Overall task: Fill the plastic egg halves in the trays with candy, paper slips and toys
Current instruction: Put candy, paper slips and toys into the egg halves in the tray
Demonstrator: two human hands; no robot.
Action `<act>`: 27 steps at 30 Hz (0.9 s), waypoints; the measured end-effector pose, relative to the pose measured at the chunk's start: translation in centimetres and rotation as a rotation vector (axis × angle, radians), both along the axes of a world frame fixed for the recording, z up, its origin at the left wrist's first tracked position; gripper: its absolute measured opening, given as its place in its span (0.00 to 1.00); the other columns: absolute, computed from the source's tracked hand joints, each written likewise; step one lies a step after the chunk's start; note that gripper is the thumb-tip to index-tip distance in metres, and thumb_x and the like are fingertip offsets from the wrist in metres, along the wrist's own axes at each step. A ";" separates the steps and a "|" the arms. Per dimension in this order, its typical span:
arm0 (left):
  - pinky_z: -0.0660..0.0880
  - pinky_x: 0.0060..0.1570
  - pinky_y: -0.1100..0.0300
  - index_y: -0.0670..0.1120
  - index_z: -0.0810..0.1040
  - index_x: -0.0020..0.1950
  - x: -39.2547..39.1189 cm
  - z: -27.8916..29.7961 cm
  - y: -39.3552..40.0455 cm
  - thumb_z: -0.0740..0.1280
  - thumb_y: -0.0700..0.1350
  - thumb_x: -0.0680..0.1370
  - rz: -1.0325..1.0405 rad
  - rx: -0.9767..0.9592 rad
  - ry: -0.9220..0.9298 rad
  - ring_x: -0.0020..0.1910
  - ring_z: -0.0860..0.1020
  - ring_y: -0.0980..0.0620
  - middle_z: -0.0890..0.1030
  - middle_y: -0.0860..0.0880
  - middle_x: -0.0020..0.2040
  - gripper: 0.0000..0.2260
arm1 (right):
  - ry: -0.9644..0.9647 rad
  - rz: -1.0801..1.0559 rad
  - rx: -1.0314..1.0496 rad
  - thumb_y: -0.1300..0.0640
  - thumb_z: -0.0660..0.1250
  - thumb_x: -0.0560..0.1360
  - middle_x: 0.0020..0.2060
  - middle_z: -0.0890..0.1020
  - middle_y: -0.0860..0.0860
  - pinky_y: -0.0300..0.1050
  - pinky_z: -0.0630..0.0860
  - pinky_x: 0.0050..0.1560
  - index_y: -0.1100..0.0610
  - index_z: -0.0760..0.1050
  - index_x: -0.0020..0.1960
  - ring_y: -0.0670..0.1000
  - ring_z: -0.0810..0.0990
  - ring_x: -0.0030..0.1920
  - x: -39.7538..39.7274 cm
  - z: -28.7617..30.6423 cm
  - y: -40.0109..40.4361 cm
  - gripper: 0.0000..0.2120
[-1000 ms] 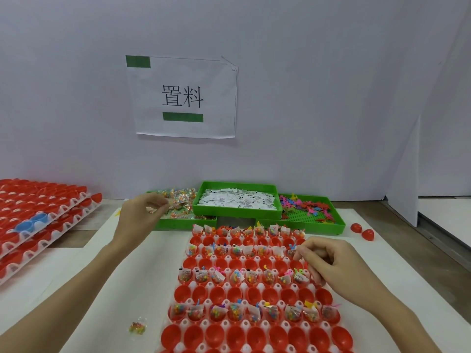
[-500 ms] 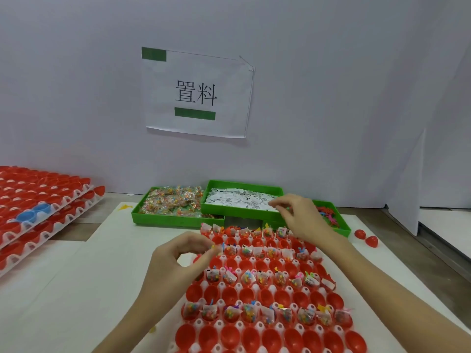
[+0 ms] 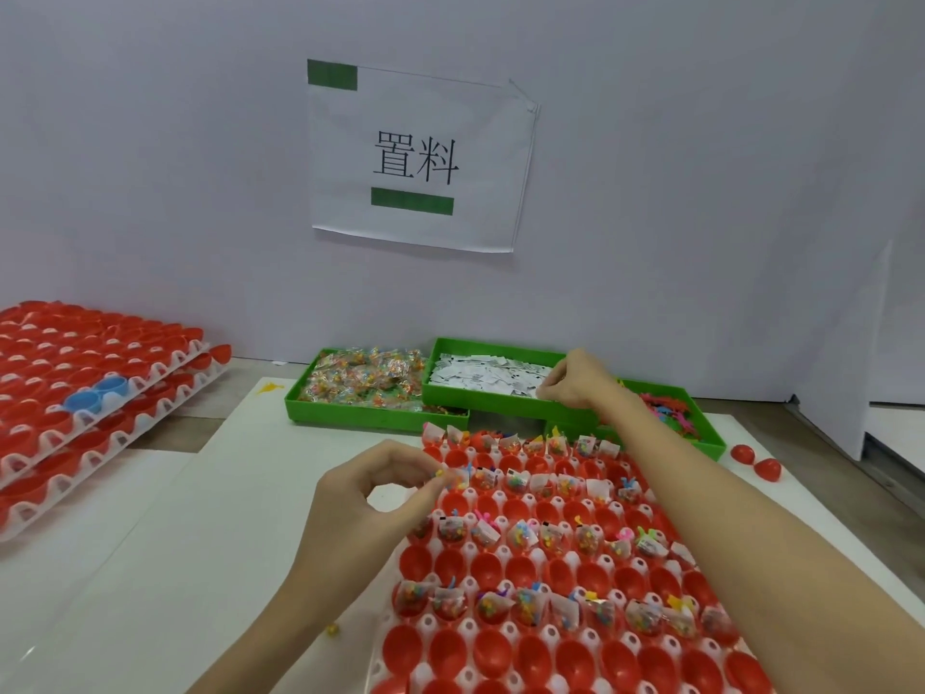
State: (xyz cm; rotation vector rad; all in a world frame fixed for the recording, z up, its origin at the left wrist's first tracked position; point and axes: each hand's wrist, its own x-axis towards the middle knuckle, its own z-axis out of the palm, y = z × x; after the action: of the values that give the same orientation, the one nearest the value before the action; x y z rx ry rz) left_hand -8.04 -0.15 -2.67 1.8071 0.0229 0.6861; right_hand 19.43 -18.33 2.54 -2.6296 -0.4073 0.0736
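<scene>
Left hand (image 3: 368, 498): thumb and forefinger tips pinched on small bright candy packet (image 3: 447, 477), over left edge of white tray of red plastic egg halves (image 3: 560, 568). Right hand (image 3: 575, 380): fingertips pinched among white paper slips (image 3: 480, 378) in middle green plastic bin (image 3: 480, 400); held slip not clearly visible. Filled rows alternate with bare red rows. Green bin of wrapped candy (image 3: 365, 380) at left, green bin of coloured plastic toys (image 3: 670, 410) at right. Stacked trays of red halves (image 3: 95, 373) far left.

- Pale grey wall (image 3: 701, 192) behind, evenly lit.
- White paper sign (image 3: 415, 157) with black characters and green bars taped on it.
- White tabletop sheet (image 3: 210, 518) over brown surface (image 3: 165, 433).
</scene>
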 end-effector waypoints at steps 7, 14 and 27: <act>0.82 0.47 0.64 0.53 0.87 0.45 -0.6 1.1 -0.6 0.78 0.42 0.73 -0.090 -0.162 0.044 0.45 0.87 0.51 0.88 0.49 0.44 0.06 | -0.145 0.045 0.503 0.58 0.71 0.79 0.43 0.85 0.53 0.36 0.77 0.35 0.58 0.79 0.52 0.47 0.85 0.37 -5.3 1.3 -2.4 0.04; 0.81 0.50 0.65 0.52 0.88 0.46 -1.5 1.9 -1.6 0.78 0.43 0.72 -0.137 -0.187 0.068 0.48 0.87 0.51 0.88 0.49 0.47 0.05 | 0.039 0.338 0.633 0.63 0.74 0.76 0.42 0.88 0.47 0.37 0.82 0.43 0.53 0.84 0.52 0.47 0.87 0.41 -16.7 0.6 -4.9 0.07; 0.83 0.49 0.60 0.51 0.89 0.49 -2.5 1.6 -3.4 0.79 0.44 0.71 -0.230 -0.109 -0.021 0.47 0.87 0.47 0.88 0.45 0.46 0.08 | 0.060 0.464 0.669 0.58 0.75 0.76 0.42 0.87 0.47 0.42 0.82 0.47 0.48 0.86 0.48 0.48 0.86 0.45 -23.0 -0.1 -5.0 0.04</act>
State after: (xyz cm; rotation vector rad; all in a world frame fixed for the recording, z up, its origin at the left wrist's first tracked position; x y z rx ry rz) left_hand -10.51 -3.58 -1.11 1.6660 -0.1565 0.5292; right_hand -3.54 -23.37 2.39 -1.8372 -0.8476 0.1389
